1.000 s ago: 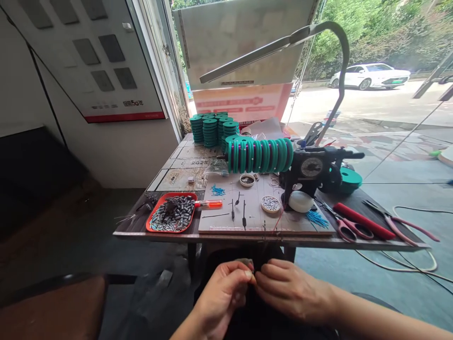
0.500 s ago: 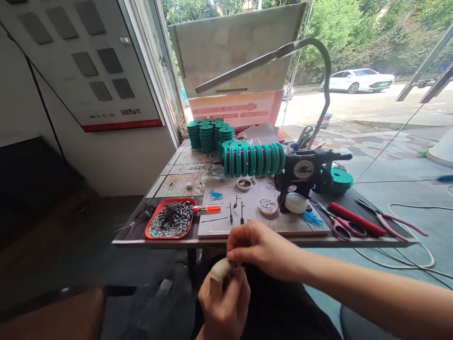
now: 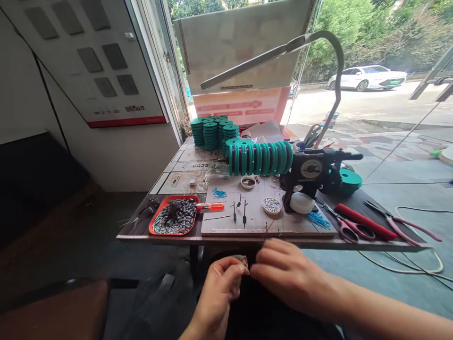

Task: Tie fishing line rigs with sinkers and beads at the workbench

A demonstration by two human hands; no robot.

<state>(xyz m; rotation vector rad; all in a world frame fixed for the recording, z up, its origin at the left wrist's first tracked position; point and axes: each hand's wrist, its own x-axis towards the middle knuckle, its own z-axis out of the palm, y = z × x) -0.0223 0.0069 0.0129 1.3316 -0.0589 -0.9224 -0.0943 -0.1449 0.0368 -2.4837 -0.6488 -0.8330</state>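
Observation:
Below the table's front edge, my left hand (image 3: 223, 285) is closed in a pinch, thumb against forefinger, with a pale wrapping around one finger. Close to its right, my right hand (image 3: 283, 269) has its fingers curled together. Whatever lies between the fingertips is too small to make out. Just beyond them is a pale board (image 3: 219, 228). On it lie several small dark parts with thin stems (image 3: 244, 217), a bunch of blue strips (image 3: 219, 193), a white dish of pale beads (image 3: 272, 206) and a dish of dark bits (image 3: 248, 182).
A red tray (image 3: 151, 225) of grey metal cylinders sits left, beside an orange-handled tool (image 3: 214, 206). Green spools (image 3: 260, 158) line a dark winding device (image 3: 307, 172). Scissors (image 3: 348, 231), a red rod (image 3: 366, 222) and pliers (image 3: 399, 222) lie right. More green spools (image 3: 210, 136) stand behind.
My hands have moved from stacked to side by side. The right hand has shifted right and down, turning its back upward. The view has swung slightly left.

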